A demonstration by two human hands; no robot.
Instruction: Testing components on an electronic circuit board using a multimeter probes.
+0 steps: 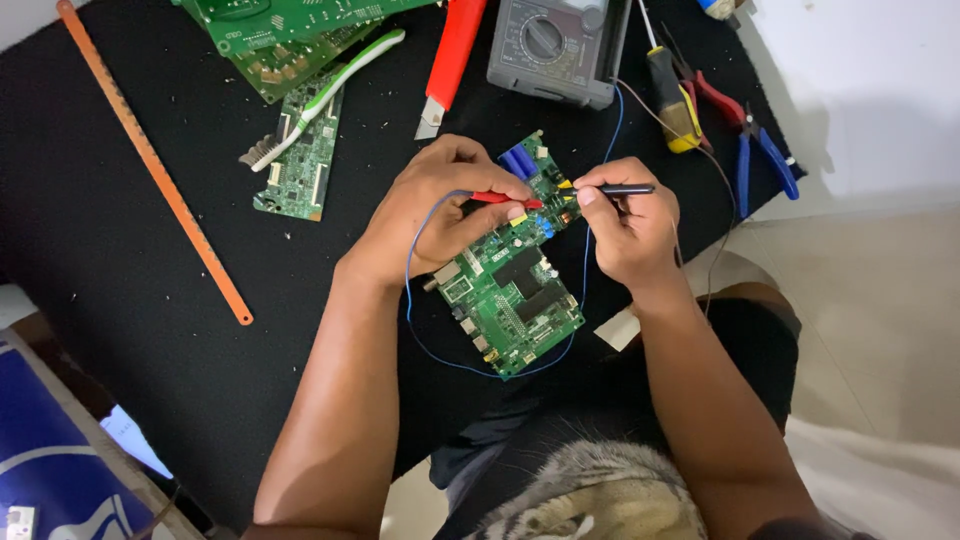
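A green circuit board (510, 285) lies on a black mat (130, 300) in front of me. My left hand (440, 205) holds a red test probe (505, 200), its tip touching the board near blue capacitors (517, 162). My right hand (628, 225) grips a black test probe (625, 189) pointed at the same end of the board. A blue lead wire (412, 300) loops around the board up to a grey multimeter (555, 45) at the far edge.
More green circuit boards (290, 40) and a toothbrush (325, 100) lie at the far left. An orange hacksaw blade (155, 165), a red utility knife (452, 60), a screwdriver (668, 95) and red and blue pliers (745, 135) rest on the mat. White floor lies to the right.
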